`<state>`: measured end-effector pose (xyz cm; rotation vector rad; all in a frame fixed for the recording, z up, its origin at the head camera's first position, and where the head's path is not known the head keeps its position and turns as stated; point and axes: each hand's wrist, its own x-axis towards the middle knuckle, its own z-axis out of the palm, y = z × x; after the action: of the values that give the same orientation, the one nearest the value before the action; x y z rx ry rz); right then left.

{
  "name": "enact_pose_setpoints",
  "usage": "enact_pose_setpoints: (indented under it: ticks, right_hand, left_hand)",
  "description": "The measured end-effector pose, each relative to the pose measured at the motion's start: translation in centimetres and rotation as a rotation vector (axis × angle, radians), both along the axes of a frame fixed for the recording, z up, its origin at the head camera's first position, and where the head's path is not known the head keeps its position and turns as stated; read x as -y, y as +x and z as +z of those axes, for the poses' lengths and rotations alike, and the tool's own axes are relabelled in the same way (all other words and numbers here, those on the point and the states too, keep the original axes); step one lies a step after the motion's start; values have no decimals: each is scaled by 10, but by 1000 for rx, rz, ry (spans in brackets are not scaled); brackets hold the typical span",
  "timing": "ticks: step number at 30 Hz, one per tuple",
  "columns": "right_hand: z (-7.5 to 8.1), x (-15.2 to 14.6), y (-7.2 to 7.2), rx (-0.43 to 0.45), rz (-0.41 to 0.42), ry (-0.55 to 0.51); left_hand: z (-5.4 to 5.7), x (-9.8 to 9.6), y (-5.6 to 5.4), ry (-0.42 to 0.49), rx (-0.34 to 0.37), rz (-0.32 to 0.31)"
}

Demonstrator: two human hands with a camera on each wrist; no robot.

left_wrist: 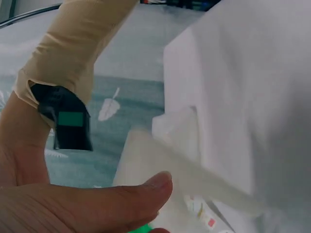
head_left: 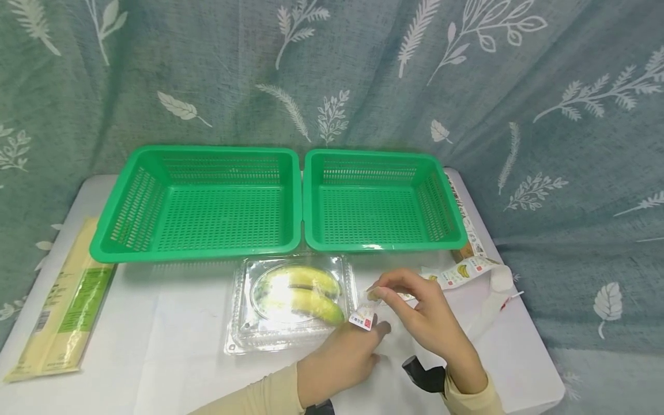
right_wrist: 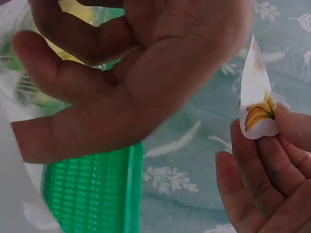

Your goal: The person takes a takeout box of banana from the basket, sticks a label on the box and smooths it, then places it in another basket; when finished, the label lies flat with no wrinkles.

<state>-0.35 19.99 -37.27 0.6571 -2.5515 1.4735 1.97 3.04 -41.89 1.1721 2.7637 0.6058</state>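
My right hand (head_left: 425, 311) pinches a white sticker (head_left: 365, 320) between thumb and fingertips. In the right wrist view that sticker (right_wrist: 257, 104) tapers upward and carries a banana picture. Just below in the head view, my left hand (head_left: 344, 354) holds the pale backing of the sticker strip, its thumb (left_wrist: 146, 194) lying across it. Printed with bananas, the sticker strip (head_left: 464, 272) trails off to the right and loops back. Left of the hands sits a closed clear plastic clamshell (head_left: 240, 323) with bananas (head_left: 306, 300) inside.
Two green baskets, a left basket (head_left: 194, 256) and a right basket (head_left: 384, 248), stand side by side at the back. A yellow-and-green flat package (head_left: 64, 300) lies at the left edge. A printed box (head_left: 469, 230) shows behind the right basket. Patterned curtain (head_left: 363, 75) closes the back.
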Motion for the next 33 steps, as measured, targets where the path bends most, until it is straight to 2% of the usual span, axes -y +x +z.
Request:
enact_pose_setpoints:
  ticks: [4, 7, 11, 16, 18, 20, 21, 22, 25, 27, 29, 33]
  right_hand:
    - [-2, 5, -3, 31, 4, 18]
    - [-4, 7, -4, 47, 3, 30]
    - [-5, 9, -7, 54, 22, 50]
    - [-6, 12, -12, 56, 49, 75]
    - [-5, 15, -14, 57, 60, 83]
    - [-4, 18, -16, 56, 73, 93]
    - [-3, 20, -17, 55, 83, 97]
    - [-2, 22, -18, 52, 94, 101]
    - [1, 29, -21, 37, 129, 112]
    - [2, 34, -23, 28, 154, 118]
    - [2, 40, -24, 25, 185, 125]
    - [1, 52, -28, 60, 246, 141]
  left_hand:
    - [0, 5, 1, -17, -10, -15]
    - [-2, 9, 3, 44, 13, -14]
    - [-3, 23, 5, 178, 128, -19]
    - [4, 58, -4, 251, 301, -157]
    - [9, 75, -10, 296, 387, -183]
    - [15, 92, -16, 364, 468, -131]
    - [18, 99, -19, 402, 479, -84]
    - [20, 106, -21, 439, 492, -27]
    - [26, 120, -28, 530, 517, 195]
    - [27, 125, -31, 558, 532, 302]
    - [26, 128, -32, 576, 580, 360]
    - [23, 131, -30, 581, 625, 377]
